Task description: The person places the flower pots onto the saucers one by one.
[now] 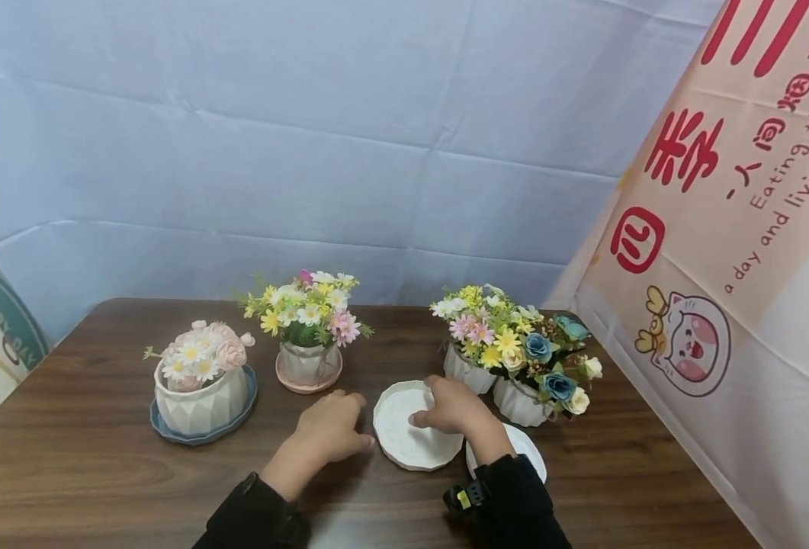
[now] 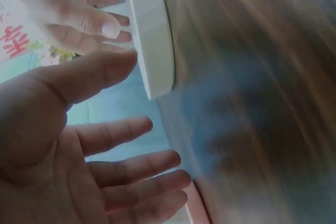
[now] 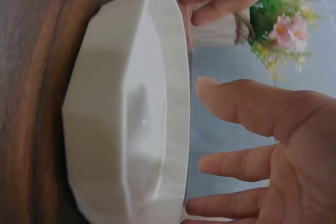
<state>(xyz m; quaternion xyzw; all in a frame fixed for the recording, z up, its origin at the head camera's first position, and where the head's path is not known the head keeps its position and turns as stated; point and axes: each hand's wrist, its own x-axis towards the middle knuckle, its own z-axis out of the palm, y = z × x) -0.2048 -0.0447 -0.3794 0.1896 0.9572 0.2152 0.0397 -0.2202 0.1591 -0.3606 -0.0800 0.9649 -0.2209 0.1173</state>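
Note:
A white faceted saucer (image 1: 404, 442) lies on the table between my hands. My right hand (image 1: 455, 412) is over its right side, fingers extended and holding nothing; in the right wrist view its thumb and fingers (image 3: 236, 162) spread above the rim. At the saucer's left is my left hand (image 1: 332, 427), its fingers loosely extended. The left wrist view puts the left thumb (image 2: 105, 74) close to the saucer's edge (image 2: 152, 35); whether it touches, I cannot tell. A second white saucer (image 1: 529, 450) is partly hidden under the right forearm.
Pink and white flowers fill a white pot (image 1: 201, 408) on a blue saucer (image 1: 252, 393) at left. Another flower pot (image 1: 308, 362) stands on a pink saucer (image 1: 294, 387). Two more flower pots, one white (image 1: 469, 372), one ribbed (image 1: 519, 402), stand close together at right.

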